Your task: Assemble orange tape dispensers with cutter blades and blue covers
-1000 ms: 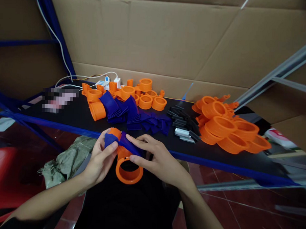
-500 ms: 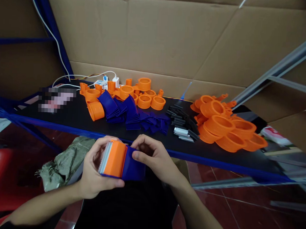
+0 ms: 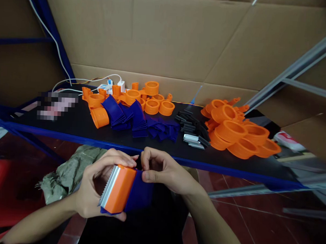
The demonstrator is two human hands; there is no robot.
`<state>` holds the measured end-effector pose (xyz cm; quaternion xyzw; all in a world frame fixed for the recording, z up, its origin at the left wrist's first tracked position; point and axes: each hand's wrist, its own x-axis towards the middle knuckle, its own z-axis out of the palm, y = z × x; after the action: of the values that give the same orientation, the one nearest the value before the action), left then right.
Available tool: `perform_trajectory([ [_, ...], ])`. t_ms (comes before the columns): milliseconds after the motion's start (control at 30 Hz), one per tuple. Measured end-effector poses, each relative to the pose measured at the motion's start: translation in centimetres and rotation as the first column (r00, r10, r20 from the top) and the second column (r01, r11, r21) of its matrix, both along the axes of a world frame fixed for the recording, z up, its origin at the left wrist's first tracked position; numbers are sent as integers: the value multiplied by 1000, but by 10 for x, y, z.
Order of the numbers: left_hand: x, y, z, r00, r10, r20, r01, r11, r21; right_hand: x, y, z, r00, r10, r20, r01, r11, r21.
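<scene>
My left hand (image 3: 95, 187) is wrapped round an orange tape dispenser (image 3: 120, 190), thumb below and fingers over its top. A silver serrated blade (image 3: 108, 187) runs along the dispenser's left side. From its right side extends a dark blue plastic flap (image 3: 139, 191). My right hand (image 3: 166, 172) is closed, with thumb and forefinger pinching the flap's upper edge. Both hands are in front of the shelf edge, above my lap. The underside of the dispenser is hidden.
On the black shelf (image 3: 71, 128) lie stacked curved blue plates (image 3: 113, 111), small blue pieces (image 3: 162, 127), black strips (image 3: 188, 123), silver blades (image 3: 191, 139) and piles of orange dispenser frames (image 3: 230, 130). Behind stand a power strip (image 3: 105, 88) and cardboard wall (image 3: 155, 39). A red stool (image 3: 11, 194) is at left.
The dispenser has tilted and dropped slightly in my left hand, whose fingers now reach over its top. My right thumb and forefinger have shifted to the flap's upper edge.
</scene>
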<state>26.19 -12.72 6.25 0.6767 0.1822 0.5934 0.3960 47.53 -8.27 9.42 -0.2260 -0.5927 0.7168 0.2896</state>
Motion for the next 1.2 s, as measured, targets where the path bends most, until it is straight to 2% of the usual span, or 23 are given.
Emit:
perform_trajectory([
  [100,2,-1,-2,1000,-9,18,10,998,-59,1,2,3,996,-19,85,15,999,46],
  [167,4,-1,-5,997,20,72,-10,990,-143,2,1,7,961,-196,195,148,960,236],
  [200,6,0,-7,992,48,116,-23,979,-202,2,-1,10,917,-330,223,230,896,380],
  [233,8,1,-9,983,80,164,-34,963,-268,1,-6,12,867,-446,223,279,804,525],
  [300,12,3,-13,945,167,282,-46,920,-389,-1,-18,15,814,-546,198,241,627,741],
  [400,16,7,-15,886,283,366,-61,855,-515,-6,-39,12,785,-567,249,32,439,898],
  [467,17,10,-15,879,292,378,-35,828,-560,-8,-43,10,721,-653,234,-9,328,945],
  [500,17,12,-14,882,271,385,-7,826,-564,-7,-39,11,700,-681,215,0,301,954],
  [533,18,14,-13,884,244,399,21,832,-554,-3,-31,16,697,-686,211,7,301,954],
  [600,19,18,-10,881,193,431,67,852,-518,12,3,36,710,-661,242,-1,343,939],
  [633,19,20,-9,884,168,437,91,854,-512,24,27,50,689,-662,296,-48,366,929],
  [667,19,22,-8,892,136,430,123,844,-522,38,55,67,629,-708,321,-72,359,931],
  [700,20,23,-7,904,96,416,162,825,-541,55,86,85,538,-766,351,-111,348,931],
  [733,20,24,-8,917,46,396,204,800,-564,72,118,102,415,-821,392,-168,355,920],
  [800,20,24,-9,930,-60,362,279,755,-593,107,182,129,71,-869,489,-235,462,855],
  [833,20,24,-10,931,-104,349,306,742,-596,123,211,137,-69,-862,502,-245,502,829],
  [867,21,23,-11,932,-144,334,328,731,-599,138,237,141,-175,-857,485,-249,516,820],
  [933,22,22,-13,933,-210,292,351,708,-613,160,277,137,-284,-857,429,-243,498,833],
  [1000,23,21,-14,938,-250,241,347,685,-640,173,303,121,-330,-844,423,-199,500,842],
  [1100,25,20,-16,943,-281,177,324,670,-667,177,325,92,-326,-836,442,-161,509,846],
  [1200,26,20,-19,942,-311,124,307,653,-692,173,335,68,-242,-857,454,-175,499,849],
])
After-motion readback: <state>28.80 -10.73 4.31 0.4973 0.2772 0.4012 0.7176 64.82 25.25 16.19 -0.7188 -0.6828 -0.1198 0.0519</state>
